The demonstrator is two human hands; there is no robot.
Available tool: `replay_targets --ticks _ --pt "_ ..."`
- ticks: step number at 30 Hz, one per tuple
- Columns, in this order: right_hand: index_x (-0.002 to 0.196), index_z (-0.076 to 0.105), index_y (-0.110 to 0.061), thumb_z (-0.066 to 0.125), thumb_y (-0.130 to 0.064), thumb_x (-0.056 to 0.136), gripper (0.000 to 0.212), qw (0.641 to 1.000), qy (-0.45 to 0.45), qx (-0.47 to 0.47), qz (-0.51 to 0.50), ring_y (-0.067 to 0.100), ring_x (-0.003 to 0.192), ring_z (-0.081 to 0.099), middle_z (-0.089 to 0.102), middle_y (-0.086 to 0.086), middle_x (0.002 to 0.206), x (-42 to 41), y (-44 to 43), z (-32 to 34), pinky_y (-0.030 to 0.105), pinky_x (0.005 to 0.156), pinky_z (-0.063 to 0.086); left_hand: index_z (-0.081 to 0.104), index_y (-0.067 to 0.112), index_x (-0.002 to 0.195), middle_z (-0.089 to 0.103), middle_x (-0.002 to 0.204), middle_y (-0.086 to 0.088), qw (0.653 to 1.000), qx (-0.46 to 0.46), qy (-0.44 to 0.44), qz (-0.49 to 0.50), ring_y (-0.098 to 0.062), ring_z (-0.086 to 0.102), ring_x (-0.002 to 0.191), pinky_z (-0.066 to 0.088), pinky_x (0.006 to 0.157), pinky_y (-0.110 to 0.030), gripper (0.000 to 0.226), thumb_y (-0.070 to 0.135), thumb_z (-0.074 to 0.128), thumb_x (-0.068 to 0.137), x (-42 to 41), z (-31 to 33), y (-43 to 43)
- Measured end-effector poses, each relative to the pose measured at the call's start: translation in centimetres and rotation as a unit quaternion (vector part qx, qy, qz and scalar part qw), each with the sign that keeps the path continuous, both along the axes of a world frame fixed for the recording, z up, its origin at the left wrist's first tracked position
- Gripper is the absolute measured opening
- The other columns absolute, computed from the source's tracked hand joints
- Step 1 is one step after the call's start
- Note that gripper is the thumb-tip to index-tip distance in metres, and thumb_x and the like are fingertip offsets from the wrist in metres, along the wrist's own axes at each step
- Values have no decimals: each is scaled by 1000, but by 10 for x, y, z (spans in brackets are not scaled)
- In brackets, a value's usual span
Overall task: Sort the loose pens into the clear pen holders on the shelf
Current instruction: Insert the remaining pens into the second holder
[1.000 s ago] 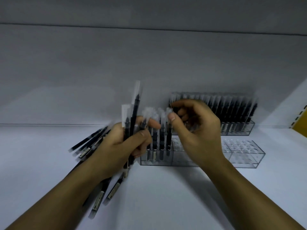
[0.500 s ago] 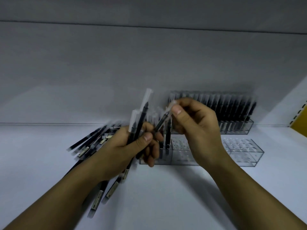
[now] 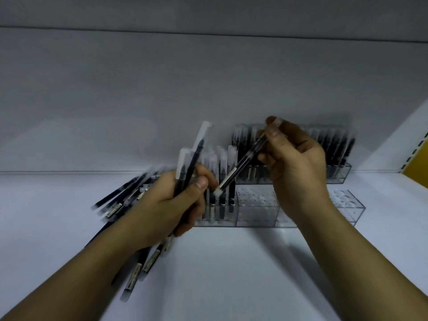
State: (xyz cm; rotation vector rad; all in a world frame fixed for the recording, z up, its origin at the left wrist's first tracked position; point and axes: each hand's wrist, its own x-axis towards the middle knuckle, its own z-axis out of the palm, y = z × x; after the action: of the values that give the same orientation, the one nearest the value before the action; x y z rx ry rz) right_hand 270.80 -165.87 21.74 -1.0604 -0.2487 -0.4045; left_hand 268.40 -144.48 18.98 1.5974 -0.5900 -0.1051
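Our left hand [image 3: 171,205] is closed tight around a small bunch of pens [image 3: 193,156]. They stick up past our thumb. Our right hand [image 3: 298,167] pinches one pen [image 3: 243,163] near its top end. This pen is tilted, and its low end points down toward our left thumb.

Just under that low end, between our two hands, a few standing pens [image 3: 222,200] fill one end of the near clear holder [image 3: 254,209]. The part of this holder below our right hand shows open holes. Behind our right hand sits a second holder [image 3: 338,174], packed with dark pens. Our hand hides its middle.

A pile of loose pens [image 3: 120,200] lies on the white shelf [image 3: 231,274], out past our left hand and under our left wrist. Far to the right of our right hand, a yellow thing [image 3: 416,167] peeks in at the edge.
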Motion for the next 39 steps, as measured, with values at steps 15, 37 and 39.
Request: replay_targets --ticks 15,37,39 --pt "108 72 -18 70 5 90 29 944 -137 -279 -112 12 70 63 70 7 83 -2 -1 -8 25 65 55 59 5 101 26 59 -1 990 -121 62 -44 -9 20 41 17 43 -21 89 87 57 66 4 3 7" --pt "105 66 -21 75 -2 83 30 890 -131 -424 -105 15 71 63 63 -7 82 2 6 -24 19 63 51 49 4 96 47 61 -2 997 -70 6 44 -11 35 42 31 39 -23 29 33 46 94 2 3 -2" --pt "106 66 -17 74 -8 84 26 877 -151 -440 -121 17 73 62 63 -5 85 1 7 -24 19 65 49 54 13 94 50 65 -3 997 -70 3 32 -13 37 46 33 42 -25 18 30 47 93 2 2 -2"
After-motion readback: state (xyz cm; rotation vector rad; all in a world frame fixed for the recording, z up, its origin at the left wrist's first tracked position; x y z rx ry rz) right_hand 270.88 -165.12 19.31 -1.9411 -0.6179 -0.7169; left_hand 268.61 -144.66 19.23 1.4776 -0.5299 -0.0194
